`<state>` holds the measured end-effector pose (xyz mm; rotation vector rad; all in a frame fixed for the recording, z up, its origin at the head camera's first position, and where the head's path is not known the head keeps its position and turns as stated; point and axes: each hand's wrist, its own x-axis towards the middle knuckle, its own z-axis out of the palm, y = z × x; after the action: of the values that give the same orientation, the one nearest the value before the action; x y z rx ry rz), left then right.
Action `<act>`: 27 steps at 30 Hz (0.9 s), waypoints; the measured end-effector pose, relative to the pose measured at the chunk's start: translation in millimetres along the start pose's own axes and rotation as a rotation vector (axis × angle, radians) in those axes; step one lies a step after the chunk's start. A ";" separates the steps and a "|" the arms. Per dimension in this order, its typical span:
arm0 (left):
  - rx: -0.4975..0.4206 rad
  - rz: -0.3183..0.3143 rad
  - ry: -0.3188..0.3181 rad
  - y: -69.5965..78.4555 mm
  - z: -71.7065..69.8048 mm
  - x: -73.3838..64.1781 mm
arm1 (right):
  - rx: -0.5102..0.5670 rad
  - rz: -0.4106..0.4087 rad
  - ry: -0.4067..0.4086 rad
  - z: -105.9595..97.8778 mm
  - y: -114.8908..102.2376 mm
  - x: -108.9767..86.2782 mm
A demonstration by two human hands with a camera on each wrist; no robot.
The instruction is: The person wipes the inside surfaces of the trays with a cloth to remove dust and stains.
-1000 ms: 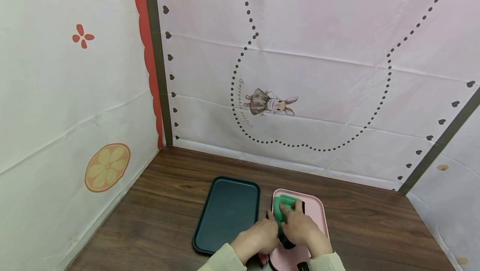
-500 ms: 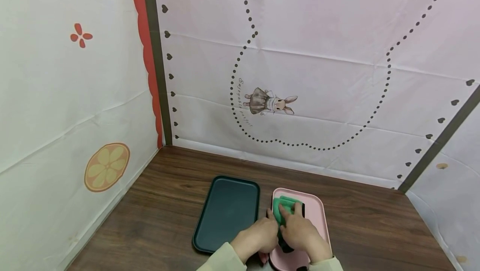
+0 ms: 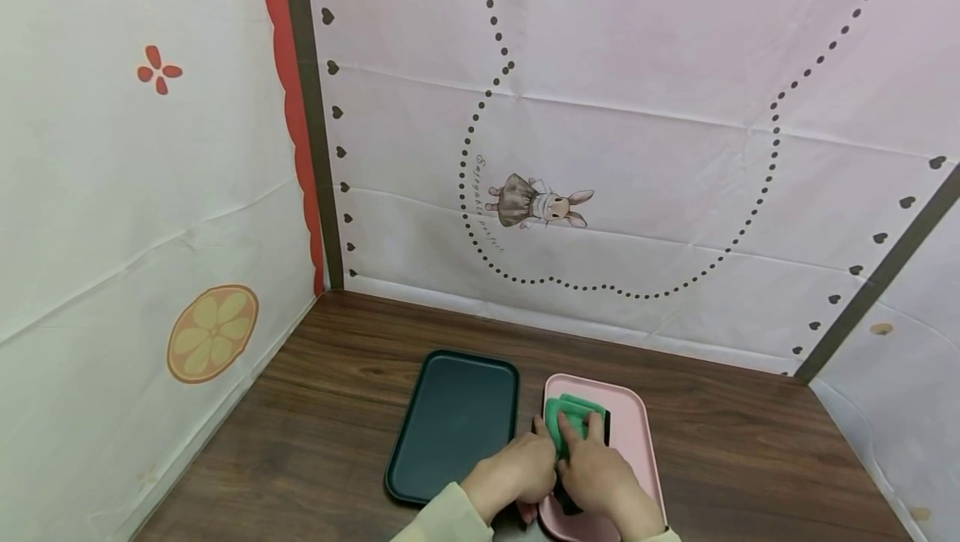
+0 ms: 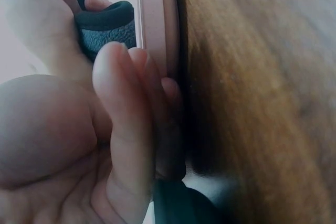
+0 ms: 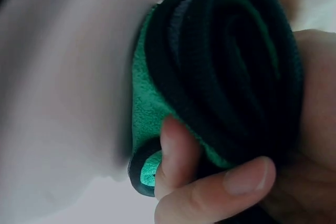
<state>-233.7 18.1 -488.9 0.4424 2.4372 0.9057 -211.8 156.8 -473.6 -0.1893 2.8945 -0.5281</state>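
A green towel (image 3: 581, 405) with black trim lies on the pink tray (image 3: 637, 442), partly covered by my right hand (image 3: 600, 475). My right index and middle fingers spread over the green cloth in the head view. In the right wrist view the towel (image 5: 147, 95) is wound into a layered roll close to the palm, with fingers (image 5: 210, 195) curled at its side. My left hand (image 3: 517, 471) is at the tray's left edge, index finger pointing forward along the rim. Its other fingers (image 4: 128, 114) overlap the tray's outer wall in the left wrist view; I cannot tell whether they grip it.
A dark green tray (image 3: 457, 425) stands to the left, partly behind my left forearm. Both trays are on a dark wooden table (image 3: 337, 409). A pale printed curtain (image 3: 637, 217) rises behind the table, with others at both sides.
My right hand has slid slightly toward me, and the towel's green far edge has come a little nearer. A black strip at the tray's near end has gone from sight. My left hand stays put.
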 end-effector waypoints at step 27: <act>0.005 -0.059 0.036 2.9 2.2 2.6 | -0.140 -0.009 0.071 16.9 -6.3 -20.7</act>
<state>-234.3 22.6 -489.2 0.3569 2.4718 0.8905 -187.5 148.6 -483.4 -0.2071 3.0027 -0.3399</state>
